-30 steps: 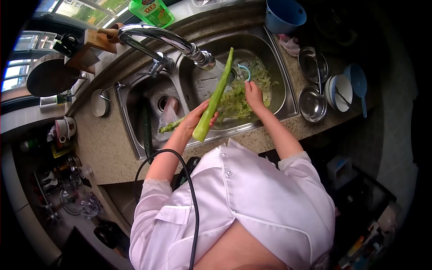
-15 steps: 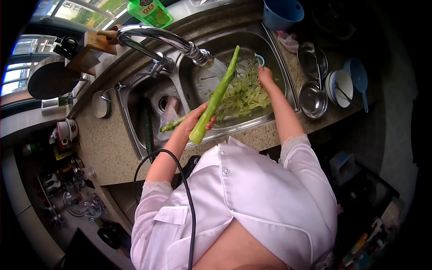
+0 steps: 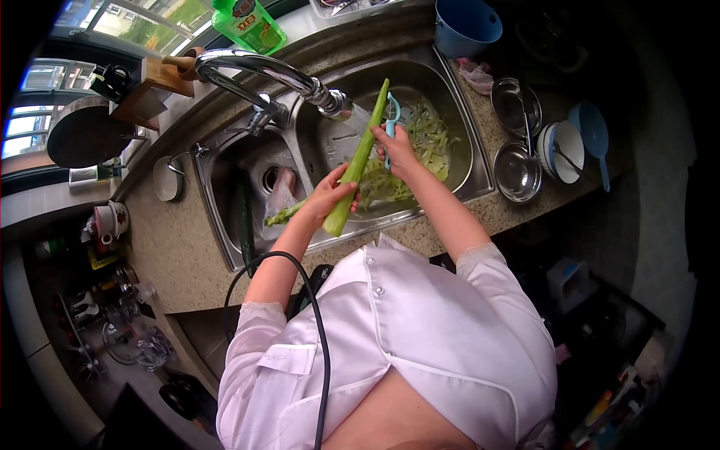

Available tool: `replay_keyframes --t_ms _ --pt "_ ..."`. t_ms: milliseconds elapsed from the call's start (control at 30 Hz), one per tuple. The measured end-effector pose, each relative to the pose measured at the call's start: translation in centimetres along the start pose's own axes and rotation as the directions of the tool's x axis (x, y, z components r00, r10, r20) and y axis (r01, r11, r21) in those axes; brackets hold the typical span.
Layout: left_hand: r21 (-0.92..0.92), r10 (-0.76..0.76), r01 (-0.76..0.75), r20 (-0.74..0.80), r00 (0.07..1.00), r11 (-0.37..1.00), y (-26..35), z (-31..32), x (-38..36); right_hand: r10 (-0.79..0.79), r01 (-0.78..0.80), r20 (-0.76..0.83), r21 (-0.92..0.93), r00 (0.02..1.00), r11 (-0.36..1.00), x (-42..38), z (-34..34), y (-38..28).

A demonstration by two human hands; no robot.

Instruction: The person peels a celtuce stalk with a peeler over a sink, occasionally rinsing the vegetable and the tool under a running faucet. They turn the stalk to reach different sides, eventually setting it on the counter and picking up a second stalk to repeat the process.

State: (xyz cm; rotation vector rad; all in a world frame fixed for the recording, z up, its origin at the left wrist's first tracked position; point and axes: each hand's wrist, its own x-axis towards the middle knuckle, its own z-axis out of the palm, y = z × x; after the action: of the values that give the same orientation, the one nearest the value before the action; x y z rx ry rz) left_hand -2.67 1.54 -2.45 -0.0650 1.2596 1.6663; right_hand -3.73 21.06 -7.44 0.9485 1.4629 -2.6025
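A long, pale green celtuce stem (image 3: pixel 363 155) slants over the right basin of the sink (image 3: pixel 480 176), its thin end pointing away from me. My left hand (image 3: pixel 330 195) is closed round the stem near its thick lower end. In my right hand (image 3: pixel 400 152) is a light blue peeler (image 3: pixel 389 131), its head close beside the upper part of the stem; whether the blade touches cannot be made out. Green peelings and leaves (image 3: pixel 431 154) lie in the basin below. Water runs from the faucet (image 3: pixel 335 103) just left of the stem's upper end.
The left basin holds a plastic bag (image 3: pixel 282 196) with something pinkish, another green stem (image 3: pixel 286 213) and a dark cucumber (image 3: pixel 246 225). Metal bowls (image 3: pixel 517 172), white bowls (image 3: pixel 570 146) and a blue bucket (image 3: pixel 466 30) stand at right. A black cable (image 3: pixel 319 337) hangs before my shirt.
My right hand has brought the peeler from the basin's right side leftward to the stem. The left hand still grips the stem, which has tilted slightly and shifted left at its tip.
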Motion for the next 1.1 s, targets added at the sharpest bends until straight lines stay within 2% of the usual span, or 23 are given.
replay_keyframes --t_ms 67,100,167,200,267,300,367,400,467,533,633,767,833,933,967,1000,1067,1100 --pt "0.098 0.024 -0.016 -0.08 0.997 0.995 0.3 -0.2 -0.3 -0.054 0.054 0.003 0.039 0.999 0.998 1.5 0.7 0.4" --pt "0.098 0.026 -0.018 -0.086 0.996 0.995 0.4 -0.7 -0.6 -0.056 0.06 -0.064 0.061 0.996 0.996 2.3 1.0 0.4" --pt "-0.029 0.023 -0.023 -0.001 1.0 0.999 0.5 -2.5 -1.4 -0.012 0.033 -0.165 0.126 0.986 0.991 3.8 0.9 0.5" --pt "-0.037 0.033 -0.033 -0.013 0.999 0.999 0.5 -2.8 -2.0 0.0 0.023 -0.197 0.115 0.98 0.993 4.8 -0.1 0.8" --pt "-0.154 0.029 -0.023 0.039 0.999 0.988 0.5 -3.5 -3.3 0.013 -0.017 -0.169 -0.019 0.985 1.0 5.6 -2.2 1.0" --pt "-0.185 0.041 -0.031 0.047 0.998 0.982 0.4 -3.6 -3.7 0.018 -0.022 -0.16 -0.024 0.987 0.999 5.5 -2.6 0.9" --pt "-0.187 0.051 -0.042 0.042 0.998 0.981 0.1 -3.6 -3.6 0.149 -0.159 -0.064 -0.19 0.987 0.969 5.0 -3.5 0.8" --pt "-0.182 0.058 -0.049 0.045 0.997 0.982 -0.2 -3.5 -3.4 0.151 -0.161 -0.066 -0.197 0.986 0.967 4.3 -3.0 0.4" --pt "-0.197 0.046 -0.033 0.058 0.997 0.98 -0.8 -3.3 -2.7 0.163 -0.158 0.035 -0.111 0.986 0.981 2.8 -0.8 -0.4" --pt "-0.203 0.033 -0.017 0.075 0.997 0.979 -1.1 -2.8 -2.1 0.145 -0.139 0.053 -0.104 0.988 0.985 2.3 0.3 -0.1" --pt "-0.2 0.025 -0.002 0.112 0.993 0.98 -1.0 -2.3 -1.3 0.137 -0.146 0.15 0.051 0.979 0.988 1.0 1.3 -1.3" --pt "-0.123 0.006 0.007 0.104 0.995 0.992 -0.5 -2.0 -1.2 0.049 -0.06 0.15 0.069 0.987 0.996 1.6 0.7 -1.6" --pt "-0.145 -0.034 0.034 0.002 0.999 0.989 0.7 -0.7 -1.6 0.025 -0.029 0.222 0.011 0.975 1.0 1.4 0.5 -2.1" --pt "-0.14 -0.016 0.023 0.052 0.998 0.99 1.0 -0.5 -0.7 0.044 -0.041 0.125 -0.029 0.991 0.999 1.1 0.3 -2.9" --pt "-0.14 -0.017 0.024 0.053 0.998 0.99 1.0 -0.3 -0.7 0.03 -0.03 0.022 -0.01 0.999 1.0 0.7 0.2 -3.2" --pt "-0.165 -0.013 0.021 0.051 0.999 0.986 1.1 0.0 -0.5 0.028 -0.028 0.02 -0.01 0.999 1.0 0.4 -0.3 -3.0" --pt "-0.188 -0.005 0.015 0.052 0.999 0.982 1.3 0.1 -0.2 -0.108 0.092 -0.046 -0.267 0.993 0.959 -0.3 -1.8 -2.7" --pt "-0.183 0.009 0.003 0.064 0.998 0.983 1.2 0.1 0.0 -0.162 0.164 0.04 -0.418 0.986 0.894 -0.9 -2.5 -2.5"
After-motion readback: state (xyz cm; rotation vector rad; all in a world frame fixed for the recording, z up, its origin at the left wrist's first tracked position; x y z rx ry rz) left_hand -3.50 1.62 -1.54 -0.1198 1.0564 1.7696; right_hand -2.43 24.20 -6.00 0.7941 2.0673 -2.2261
